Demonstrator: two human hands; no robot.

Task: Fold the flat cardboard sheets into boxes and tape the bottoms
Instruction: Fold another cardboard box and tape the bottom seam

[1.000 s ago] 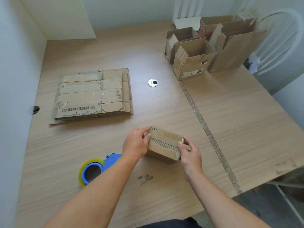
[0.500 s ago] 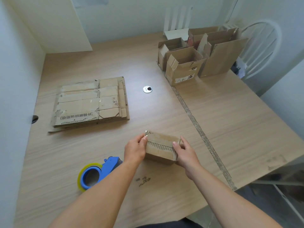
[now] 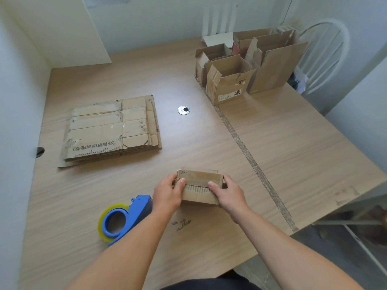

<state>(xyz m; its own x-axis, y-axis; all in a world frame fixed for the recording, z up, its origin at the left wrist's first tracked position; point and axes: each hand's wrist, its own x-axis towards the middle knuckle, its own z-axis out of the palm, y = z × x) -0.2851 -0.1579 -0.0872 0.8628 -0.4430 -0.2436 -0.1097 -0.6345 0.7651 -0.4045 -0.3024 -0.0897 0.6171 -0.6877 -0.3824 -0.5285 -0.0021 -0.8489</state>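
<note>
Pinning flaps shut on the cardboard box (image 3: 199, 190), our left hand (image 3: 167, 194) and right hand (image 3: 229, 194) grasp it; the tape dispenser (image 3: 125, 217) should come next

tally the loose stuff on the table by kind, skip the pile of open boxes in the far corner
small brown cardboard box, gripped by left hand and right hand: 1
blue tape dispenser with a yellowish tape roll: 1
stack of flat brown cardboard sheets (sheets too tight to count): 1
total: 3
</note>
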